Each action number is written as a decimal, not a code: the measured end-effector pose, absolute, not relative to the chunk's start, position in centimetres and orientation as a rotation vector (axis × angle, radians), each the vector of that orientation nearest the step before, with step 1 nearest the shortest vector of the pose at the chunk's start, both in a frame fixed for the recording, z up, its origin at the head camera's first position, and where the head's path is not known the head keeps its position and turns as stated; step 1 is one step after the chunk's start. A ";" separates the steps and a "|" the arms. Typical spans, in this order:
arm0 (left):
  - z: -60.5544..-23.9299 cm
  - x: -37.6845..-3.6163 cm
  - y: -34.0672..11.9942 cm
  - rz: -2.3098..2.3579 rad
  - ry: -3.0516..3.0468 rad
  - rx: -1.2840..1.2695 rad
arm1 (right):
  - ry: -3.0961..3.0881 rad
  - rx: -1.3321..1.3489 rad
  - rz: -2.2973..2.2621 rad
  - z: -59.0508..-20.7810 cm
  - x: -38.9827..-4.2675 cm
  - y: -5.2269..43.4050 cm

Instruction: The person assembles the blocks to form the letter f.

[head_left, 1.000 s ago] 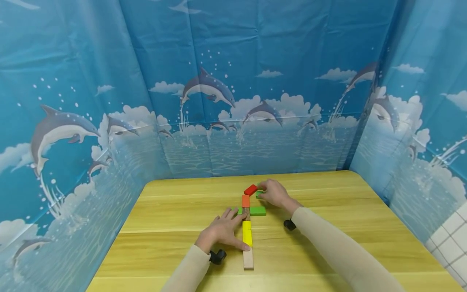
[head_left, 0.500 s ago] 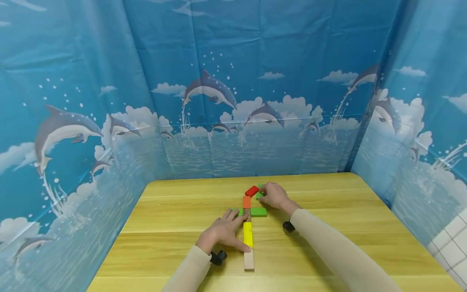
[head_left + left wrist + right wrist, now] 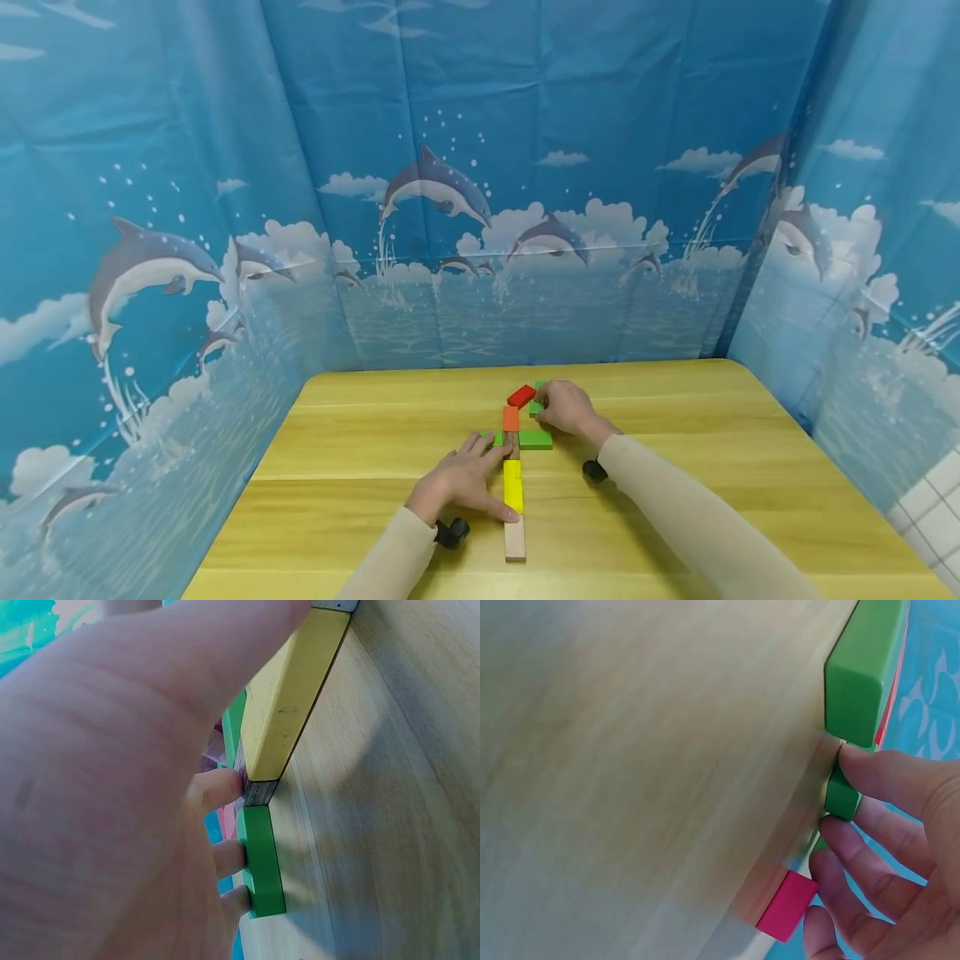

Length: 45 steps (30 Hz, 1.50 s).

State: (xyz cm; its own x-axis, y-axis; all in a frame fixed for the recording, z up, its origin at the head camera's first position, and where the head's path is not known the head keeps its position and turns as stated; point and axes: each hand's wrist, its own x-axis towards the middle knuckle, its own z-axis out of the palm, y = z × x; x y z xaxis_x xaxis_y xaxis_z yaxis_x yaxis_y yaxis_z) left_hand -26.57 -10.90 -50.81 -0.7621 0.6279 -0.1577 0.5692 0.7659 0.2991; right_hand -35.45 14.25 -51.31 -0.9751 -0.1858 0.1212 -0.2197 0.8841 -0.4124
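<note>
1. Two hands are working one line of blocks running away from the person along the bench (image 3: pixel 675 517), its long axis pointing from the near edge toward the back.
2. Nearer the far end, the right hand (image 3: pixel 564 407) is pinching a small green block (image 3: pixel 843 796) just right of the red block (image 3: pixel 521 395); it seems to be resting on the bench, though the wrist view is blurred.
3. Nearer the person, the left hand (image 3: pixel 459 478) is lying flat, fingers straight, pressing against the yellow block (image 3: pixel 512 486) and the green crosspiece (image 3: pixel 261 859).
</note>
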 end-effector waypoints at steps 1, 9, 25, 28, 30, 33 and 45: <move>-50.8 -26.5 -10.9 0.343 2.710 0.937 | -2.975 0.322 0.662 -51.4 -35.4 14.3; -50.9 -26.4 -11.0 0.347 2.708 0.947 | -2.959 0.360 0.643 -51.4 -34.6 14.0; -51.1 -26.6 -11.1 0.360 2.692 0.946 | -2.946 0.413 0.652 -51.6 -33.8 14.1; -51.1 -26.7 -11.1 0.357 2.690 0.945 | -2.937 0.420 0.676 -51.4 -33.7 14.1; -51.2 -26.7 -11.2 0.351 2.691 0.940 | -2.926 0.423 0.686 -51.2 -33.6 14.1; -51.3 -26.7 -11.2 0.347 2.695 0.937 | -2.916 0.410 0.683 -51.0 -33.3 14.2; -51.3 -26.7 -11.2 0.363 2.703 0.952 | -2.884 0.364 0.688 -50.6 -33.1 15.4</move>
State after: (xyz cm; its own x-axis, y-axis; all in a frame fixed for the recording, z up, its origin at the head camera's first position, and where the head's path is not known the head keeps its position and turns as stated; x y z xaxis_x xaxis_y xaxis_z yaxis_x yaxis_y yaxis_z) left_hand -26.70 -11.19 -51.27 -0.7545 0.6383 -0.1527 0.5753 0.7552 0.3141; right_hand -33.10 15.40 -50.58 -0.9586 -0.1988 0.2039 -0.2695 0.8650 -0.4232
